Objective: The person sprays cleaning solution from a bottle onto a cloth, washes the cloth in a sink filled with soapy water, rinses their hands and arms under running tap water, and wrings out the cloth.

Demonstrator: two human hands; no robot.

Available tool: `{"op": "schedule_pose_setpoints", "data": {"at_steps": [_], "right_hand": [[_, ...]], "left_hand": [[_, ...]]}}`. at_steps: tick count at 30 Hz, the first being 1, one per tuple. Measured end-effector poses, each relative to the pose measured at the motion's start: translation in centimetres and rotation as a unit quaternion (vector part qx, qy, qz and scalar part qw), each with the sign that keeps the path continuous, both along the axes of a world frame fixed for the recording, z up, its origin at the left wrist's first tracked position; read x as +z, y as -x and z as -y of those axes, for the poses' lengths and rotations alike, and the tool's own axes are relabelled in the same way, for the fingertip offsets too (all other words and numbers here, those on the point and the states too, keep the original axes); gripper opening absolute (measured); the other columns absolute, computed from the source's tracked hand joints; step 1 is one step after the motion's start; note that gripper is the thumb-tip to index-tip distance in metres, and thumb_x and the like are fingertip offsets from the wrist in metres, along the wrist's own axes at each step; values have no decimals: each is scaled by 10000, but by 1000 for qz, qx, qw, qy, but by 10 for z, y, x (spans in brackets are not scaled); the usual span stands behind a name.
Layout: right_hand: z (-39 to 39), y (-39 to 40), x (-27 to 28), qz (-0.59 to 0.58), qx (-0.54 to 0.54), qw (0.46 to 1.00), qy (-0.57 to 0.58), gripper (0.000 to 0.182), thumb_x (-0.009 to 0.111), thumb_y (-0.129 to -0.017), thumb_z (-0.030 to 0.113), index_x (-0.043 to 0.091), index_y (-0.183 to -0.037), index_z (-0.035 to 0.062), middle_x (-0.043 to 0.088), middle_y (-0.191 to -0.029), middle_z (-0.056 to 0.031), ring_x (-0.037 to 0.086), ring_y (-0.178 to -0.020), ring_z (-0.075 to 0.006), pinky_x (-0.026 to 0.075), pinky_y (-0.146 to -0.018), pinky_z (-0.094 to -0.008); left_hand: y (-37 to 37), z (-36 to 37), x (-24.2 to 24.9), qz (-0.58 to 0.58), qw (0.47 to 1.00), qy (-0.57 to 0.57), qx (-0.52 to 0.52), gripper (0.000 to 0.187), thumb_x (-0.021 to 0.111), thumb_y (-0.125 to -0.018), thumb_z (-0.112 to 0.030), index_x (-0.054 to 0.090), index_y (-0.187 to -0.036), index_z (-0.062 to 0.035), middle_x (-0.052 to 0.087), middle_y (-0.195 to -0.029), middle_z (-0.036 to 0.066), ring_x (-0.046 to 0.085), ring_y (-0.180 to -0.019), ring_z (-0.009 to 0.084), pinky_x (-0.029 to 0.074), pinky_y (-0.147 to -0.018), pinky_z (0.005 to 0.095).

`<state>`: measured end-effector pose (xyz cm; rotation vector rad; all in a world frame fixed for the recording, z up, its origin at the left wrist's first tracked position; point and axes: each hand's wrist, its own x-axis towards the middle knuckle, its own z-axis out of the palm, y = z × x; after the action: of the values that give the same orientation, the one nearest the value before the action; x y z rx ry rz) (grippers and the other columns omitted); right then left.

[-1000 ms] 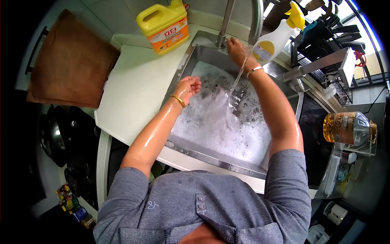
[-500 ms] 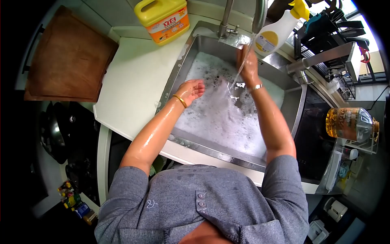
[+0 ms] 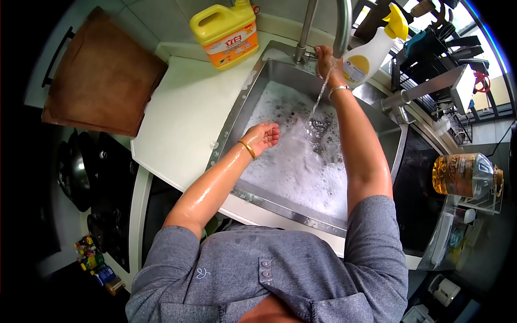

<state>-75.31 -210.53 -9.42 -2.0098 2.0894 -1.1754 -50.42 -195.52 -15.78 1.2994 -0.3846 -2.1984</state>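
Note:
My left hand (image 3: 263, 138) hovers over the sudsy water (image 3: 280, 167) in the steel sink (image 3: 229, 137). Its fingers are loosely curled with nothing in them, and a gold bangle (image 3: 247, 149) circles the wrist. Wet skin shines along that forearm. My right hand (image 3: 327, 63) reaches to the back of the sink, fingers stretched up close beside the small tap lever (image 3: 310, 55). A silver bracelet (image 3: 340, 89) is on this wrist. From the curved faucet (image 3: 343, 27), a thin stream of water (image 3: 319, 99) falls past the right hand into the foam.
A yellow detergent jug (image 3: 229, 40) stands on the white counter (image 3: 183, 107) behind the sink's left side. At the right are a spray bottle (image 3: 369, 56), a utensil rack (image 3: 398, 81) and an oil bottle (image 3: 466, 175). A wooden board (image 3: 102, 75) leans at the left.
My right hand has moved up and back, from beside the water stream to the tap lever. My left hand stays over the suds, and the camera view has shifted slightly.

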Motion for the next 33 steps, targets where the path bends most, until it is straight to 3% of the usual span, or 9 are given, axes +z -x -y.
{"op": "schedule_pose_setpoints", "data": {"at_steps": [5,8,12,15,17,22,23,28,33], "right_hand": [[6,2,-4,-24,36,997,56,114,525,-761,80,585,-732,-13,576,-710,-248,572,-729,-446,459,-654,-497],[8,-2,-10,-19,-8,1000,7,341,476,-916,317,576,-825,4,601,-803,-255,569,-780,-449,449,-690,-484],[7,-1,-16,69,13,998,-8,393,427,-914,343,594,-854,-7,597,-783,-273,564,-737,-463,442,-623,-472],[11,-1,-15,-12,9,1000,-9,398,440,-902,369,581,-896,-4,604,-786,-265,569,-768,-464,445,-638,-469],[5,-3,-10,92,15,995,-41,399,431,-900,377,571,-892,4,602,-766,-254,581,-763,-446,443,-639,-464],[5,-9,4,-45,-1,999,0,135,514,-776,39,578,-894,37,632,-822,-208,605,-815,-400,470,-697,-453],[5,-9,8,86,8,995,-43,111,509,-796,61,591,-865,31,634,-814,-199,602,-806,-403,465,-702,-459],[12,-4,14,93,25,991,-97,146,515,-833,116,587,-923,27,624,-869,-222,585,-849,-414,455,-719,-461],[-35,-13,0,-105,26,986,127,222,589,-850,206,502,-934,19,553,-825,-214,542,-798,-415,449,-695,-490]], "left_hand": [[-12,2,-10,10,1000,5,25,161,560,-885,-151,579,-997,-38,600,-880,72,581,-814,183,507,-748,325],[-15,4,-11,8,1000,0,29,160,555,-886,-152,578,-995,-37,599,-879,69,580,-816,182,505,-744,322],[-15,3,-10,1,999,1,36,162,566,-880,-146,572,-1000,-37,599,-876,68,579,-816,180,505,-740,321],[-12,3,-13,-18,999,2,30,173,581,-872,-146,568,-1006,-37,597,-881,68,577,-818,178,504,-739,317],[-9,0,-12,-18,1000,2,24,182,589,-868,-145,566,-1012,-36,595,-886,69,575,-822,178,502,-740,314],[-12,-7,-7,-10,999,-7,32,165,588,-868,-141,569,-997,-39,596,-874,67,577,-806,177,505,-729,312],[-13,-7,-7,-10,999,-5,32,161,588,-867,-140,570,-993,-40,596,-870,67,578,-802,177,506,-728,312],[-17,-6,-11,-10,999,-7,36,148,587,-867,-142,574,-975,-41,596,-866,70,579,-801,178,506,-735,314],[-14,-6,-15,4,999,-11,52,148,588,-862,-151,576,-966,-46,600,-890,81,581,-826,193,502,-769,336]]}}
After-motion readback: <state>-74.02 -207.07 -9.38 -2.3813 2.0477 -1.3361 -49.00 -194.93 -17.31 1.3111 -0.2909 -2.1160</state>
